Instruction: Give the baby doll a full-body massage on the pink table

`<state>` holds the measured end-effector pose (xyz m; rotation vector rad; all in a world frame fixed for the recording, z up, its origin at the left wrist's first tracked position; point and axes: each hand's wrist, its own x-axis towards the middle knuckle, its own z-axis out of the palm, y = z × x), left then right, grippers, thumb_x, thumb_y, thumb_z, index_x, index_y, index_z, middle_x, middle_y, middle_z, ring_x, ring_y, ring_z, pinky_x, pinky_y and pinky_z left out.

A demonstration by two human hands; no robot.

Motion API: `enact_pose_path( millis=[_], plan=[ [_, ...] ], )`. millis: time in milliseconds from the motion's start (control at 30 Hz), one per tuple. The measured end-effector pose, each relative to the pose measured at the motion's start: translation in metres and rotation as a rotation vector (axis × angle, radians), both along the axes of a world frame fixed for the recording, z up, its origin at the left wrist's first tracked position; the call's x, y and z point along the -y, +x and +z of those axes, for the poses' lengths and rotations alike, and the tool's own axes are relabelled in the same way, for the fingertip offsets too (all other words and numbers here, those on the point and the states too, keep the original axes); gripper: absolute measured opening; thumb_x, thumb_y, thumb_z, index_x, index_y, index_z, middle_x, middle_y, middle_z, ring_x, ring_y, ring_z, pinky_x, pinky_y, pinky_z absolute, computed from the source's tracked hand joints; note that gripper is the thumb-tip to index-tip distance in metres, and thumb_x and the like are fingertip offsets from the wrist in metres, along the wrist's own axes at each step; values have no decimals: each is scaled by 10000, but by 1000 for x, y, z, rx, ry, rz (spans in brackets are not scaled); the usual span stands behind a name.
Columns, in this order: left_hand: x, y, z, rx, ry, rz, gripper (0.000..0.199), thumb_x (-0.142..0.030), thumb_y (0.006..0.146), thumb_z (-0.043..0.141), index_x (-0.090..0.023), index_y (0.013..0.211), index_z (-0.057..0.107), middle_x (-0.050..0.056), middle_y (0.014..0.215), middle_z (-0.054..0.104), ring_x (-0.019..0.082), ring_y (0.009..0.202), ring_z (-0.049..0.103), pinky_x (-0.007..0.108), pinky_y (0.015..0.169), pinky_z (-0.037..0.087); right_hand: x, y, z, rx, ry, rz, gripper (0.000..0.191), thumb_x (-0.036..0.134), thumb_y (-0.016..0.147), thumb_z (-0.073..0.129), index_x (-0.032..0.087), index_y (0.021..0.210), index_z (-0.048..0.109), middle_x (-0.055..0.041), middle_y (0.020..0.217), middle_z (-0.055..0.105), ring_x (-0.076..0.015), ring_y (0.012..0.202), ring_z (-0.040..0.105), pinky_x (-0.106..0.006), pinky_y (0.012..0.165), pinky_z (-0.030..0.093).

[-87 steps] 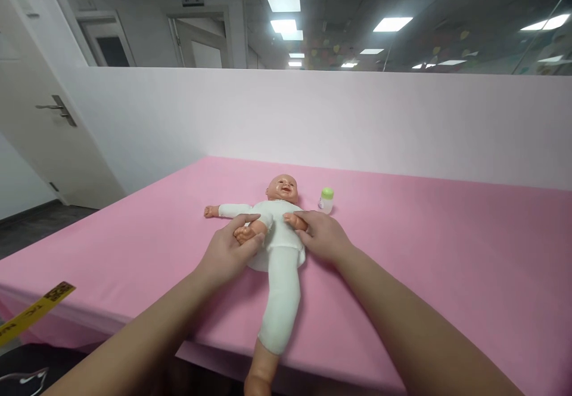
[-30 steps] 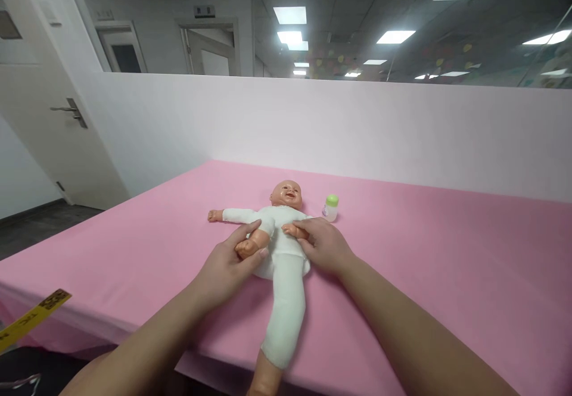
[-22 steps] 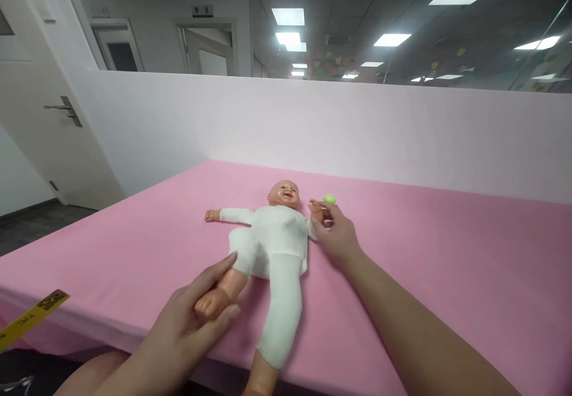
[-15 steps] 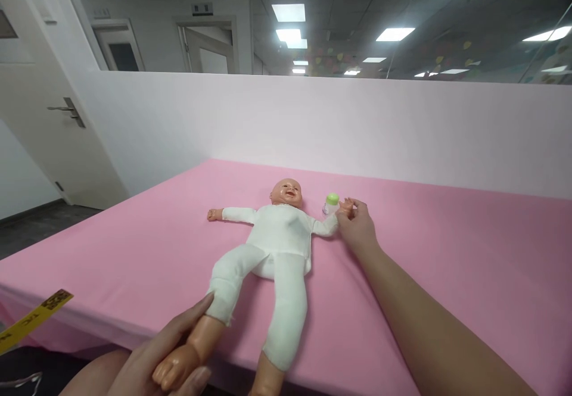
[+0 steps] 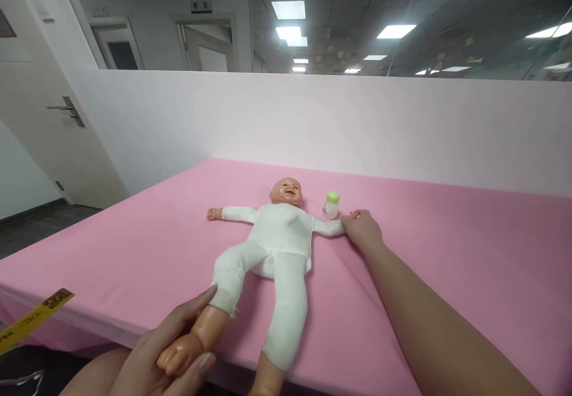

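A yellow strip (image 5: 24, 326) at the lower left carries a dark square code at its upper end and a few black letters; they run off the picture's edge, and I cannot read them with certainty. The sign (image 5: 201, 6) above the far doorway has small pale marks, too small to read. The bottle (image 5: 331, 206) stands upright on the pink desk (image 5: 451, 241), near the doll's head on the right. It has a green cap on and a translucent body with a small dark print, illegible here; whether anything is inside cannot be told.

The doll (image 5: 281, 229) lies on its back on the desk in white cloth, arms spread, legs toward the near edge. The left hand (image 5: 145, 361) has its fingers clamped around the foot of the bent leg, at the picture's left. The right hand (image 5: 365, 231) has its fingers closed on the doll's outstretched hand, just beside the bottle.
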<state>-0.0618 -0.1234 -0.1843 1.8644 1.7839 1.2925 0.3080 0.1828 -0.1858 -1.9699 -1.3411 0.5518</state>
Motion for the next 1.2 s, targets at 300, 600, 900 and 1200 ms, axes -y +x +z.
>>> enact_pose_path(
  millis=[300,600,900,1200],
  plan=[
    [-46,12,15,188,-77,-111,634,-450,928,687,-238,1507,540,95,1335,702,292,1140,711,411,1015,587,46,-58,10,-105,535,395,465,413,919,670,304,1364,589,-25,1163,734,-200,948,710,-301,808,557],
    [-126,33,37,59,-103,-125,613,-501,945,657,-212,1478,574,38,988,773,252,923,730,326,794,561,73,-81,22,348,610,956,199,256,972,696,311,1147,773,-2,1119,757,-222,1077,645,-386,992,475],
    [-142,44,22,-91,-23,-149,599,-417,906,666,-204,1462,602,38,942,765,236,841,717,321,755,532,75,-80,26,350,569,967,163,268,971,681,285,1105,773,-13,1047,760,-218,1007,651,-367,938,476],
    [-82,31,6,13,49,-57,580,-414,910,681,-203,1442,587,57,1177,770,234,961,751,295,801,601,49,-51,13,-176,510,435,516,462,921,683,284,1400,612,-30,1141,741,-180,933,704,-308,869,554]
  ],
)
